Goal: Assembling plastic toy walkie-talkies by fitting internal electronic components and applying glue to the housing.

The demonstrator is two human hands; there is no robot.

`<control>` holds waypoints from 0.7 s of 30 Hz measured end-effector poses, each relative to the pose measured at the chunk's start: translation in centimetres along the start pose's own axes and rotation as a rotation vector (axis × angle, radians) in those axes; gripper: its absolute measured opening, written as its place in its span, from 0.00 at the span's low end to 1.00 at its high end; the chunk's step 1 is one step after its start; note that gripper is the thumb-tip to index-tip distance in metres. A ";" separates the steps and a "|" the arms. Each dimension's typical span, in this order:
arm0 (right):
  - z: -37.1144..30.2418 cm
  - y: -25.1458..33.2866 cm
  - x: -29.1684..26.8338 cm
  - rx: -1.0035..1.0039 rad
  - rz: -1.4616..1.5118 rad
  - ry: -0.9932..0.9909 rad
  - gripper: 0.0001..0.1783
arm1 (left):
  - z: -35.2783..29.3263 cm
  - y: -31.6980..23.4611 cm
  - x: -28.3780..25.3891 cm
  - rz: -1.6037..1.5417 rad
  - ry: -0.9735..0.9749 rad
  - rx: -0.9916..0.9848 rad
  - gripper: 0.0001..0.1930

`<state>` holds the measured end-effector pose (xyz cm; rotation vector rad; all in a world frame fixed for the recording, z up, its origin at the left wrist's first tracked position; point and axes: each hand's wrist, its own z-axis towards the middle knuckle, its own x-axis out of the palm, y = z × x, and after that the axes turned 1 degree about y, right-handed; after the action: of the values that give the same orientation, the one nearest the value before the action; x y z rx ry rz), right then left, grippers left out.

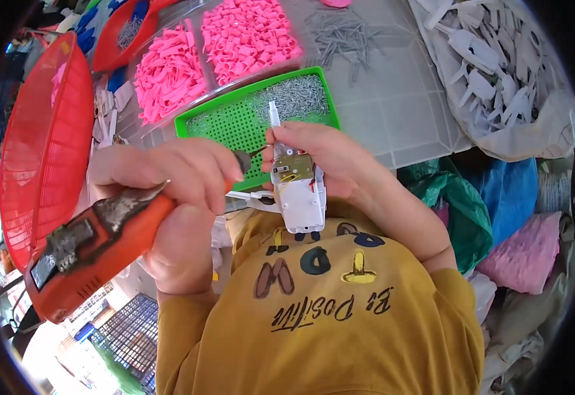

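Cluttered white worktable [406, 112] behind, left hand [175, 174] gripping orange electric screwdriver [96, 247], right hand [330, 155] clasping white plastic device [299, 191], bit tip touching device.

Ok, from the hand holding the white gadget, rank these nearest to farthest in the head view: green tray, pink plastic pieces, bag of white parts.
1. Green tray, just behind the right hand.
2. Pink plastic pieces, farther back, up left.
3. Bag of white parts, far upper right.

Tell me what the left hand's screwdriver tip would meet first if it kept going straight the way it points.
The left hand aims the orange electric screwdriver rightward; its bit would first meet the white plastic device held in the right hand, probably near the exposed circuit board, though depth is unclear.
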<state>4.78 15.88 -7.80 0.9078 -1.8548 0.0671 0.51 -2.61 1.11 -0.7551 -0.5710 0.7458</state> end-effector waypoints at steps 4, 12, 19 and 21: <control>-0.1 0.1 0.1 0.003 -0.048 -0.027 0.11 | 0.2 0.4 2.0 0.056 -0.038 -0.073 0.18; 0.3 0.1 -0.2 -0.010 -0.039 -0.009 0.11 | 0.0 1.0 2.4 0.034 -0.046 -0.122 0.18; 0.1 0.2 -0.2 0.021 -0.040 -0.018 0.11 | 0.0 1.6 2.3 0.033 -0.048 -0.122 0.18; 0.1 0.2 -0.1 0.025 -0.040 -0.029 0.11 | -0.1 1.7 2.2 0.039 -0.045 -0.127 0.18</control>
<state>4.61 16.01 -7.89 0.9673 -1.8656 0.0532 1.27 -0.11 0.15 -0.8710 -0.6503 0.7690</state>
